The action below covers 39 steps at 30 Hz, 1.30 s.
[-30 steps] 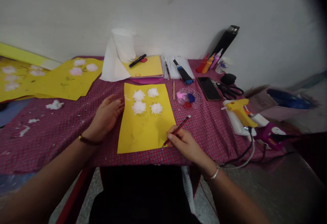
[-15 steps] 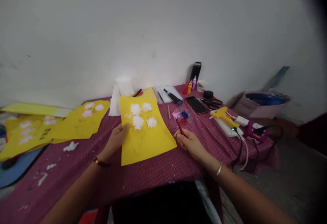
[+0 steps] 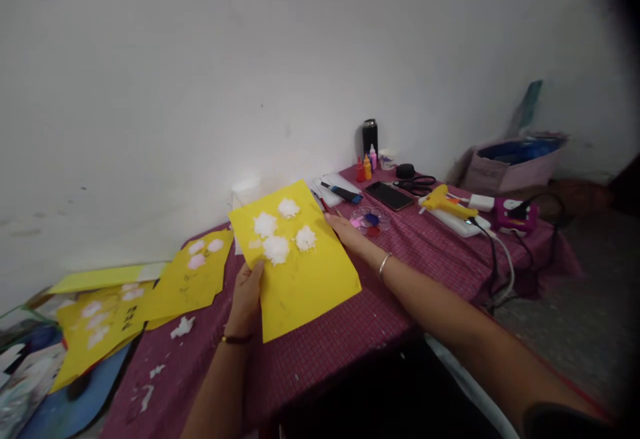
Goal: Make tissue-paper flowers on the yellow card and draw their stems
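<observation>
My left hand (image 3: 247,295) is closed on the left edge of a yellow paper sheet (image 3: 305,292), its thumb on the front. The sheet tilts above the table and bears several fluffy white tufts (image 3: 276,250). At the sheet's upper right edge is my right hand (image 3: 343,229), fingers closed round a slim red paintbrush (image 3: 325,205); part of the fingers is hidden by the sheet. Just beyond that hand lies a clear round paint palette (image 3: 383,221) with pink, blue and red paint.
Other yellow sheets (image 3: 193,285) with pink tufts lie at left, beside white scraps (image 3: 183,327). Along the right are a phone (image 3: 389,195), scissors (image 3: 413,186), a yellow glue gun (image 3: 447,204) and cables. Paint bottles (image 3: 367,167) and a black flask (image 3: 370,135) stand behind.
My right hand has moved from beside the palette to the sheet's upper right edge, with the paintbrush. The sheet has turned slightly, and the view has shifted.
</observation>
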### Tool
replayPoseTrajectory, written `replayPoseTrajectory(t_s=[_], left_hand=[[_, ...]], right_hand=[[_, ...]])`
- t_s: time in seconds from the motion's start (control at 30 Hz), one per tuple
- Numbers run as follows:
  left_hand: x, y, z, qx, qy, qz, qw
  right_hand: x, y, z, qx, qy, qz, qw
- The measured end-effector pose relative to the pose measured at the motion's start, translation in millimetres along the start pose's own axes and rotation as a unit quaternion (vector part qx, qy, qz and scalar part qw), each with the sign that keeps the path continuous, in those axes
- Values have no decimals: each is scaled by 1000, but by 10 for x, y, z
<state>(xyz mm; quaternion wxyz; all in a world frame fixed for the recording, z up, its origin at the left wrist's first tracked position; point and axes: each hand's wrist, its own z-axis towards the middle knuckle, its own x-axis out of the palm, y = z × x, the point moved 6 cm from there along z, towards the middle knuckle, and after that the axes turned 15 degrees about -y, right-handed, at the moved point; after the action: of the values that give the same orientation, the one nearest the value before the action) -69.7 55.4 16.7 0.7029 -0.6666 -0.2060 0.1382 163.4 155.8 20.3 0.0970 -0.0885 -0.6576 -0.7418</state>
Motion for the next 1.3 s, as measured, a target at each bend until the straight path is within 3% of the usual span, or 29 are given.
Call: replayPoseTrajectory(t_s=[0.13, 0.33, 0.6, 0.87, 1.13, 1.3], left_hand=[[53, 176, -7, -21, 12, -6, 1000], [100, 347, 13, -59, 20, -55, 997], [85, 432, 73, -95, -12, -113, 989], [48, 339, 90, -65, -27, -115, 991], [55, 376, 66, -61, 14, -60, 996], [-63, 366, 157, -9, -59, -26, 998]], right_hand=[[-106, -204, -72, 78, -17, 8, 997], [-184, -224, -91, 97, 4, -8, 995], [-154, -228, -215, 124, 54, -24, 990], [-202, -321, -96, 120, 30, -17, 992], [-230, -372, -99, 102, 20, -72, 992], [-244, -438, -58, 76, -4, -94, 993]])
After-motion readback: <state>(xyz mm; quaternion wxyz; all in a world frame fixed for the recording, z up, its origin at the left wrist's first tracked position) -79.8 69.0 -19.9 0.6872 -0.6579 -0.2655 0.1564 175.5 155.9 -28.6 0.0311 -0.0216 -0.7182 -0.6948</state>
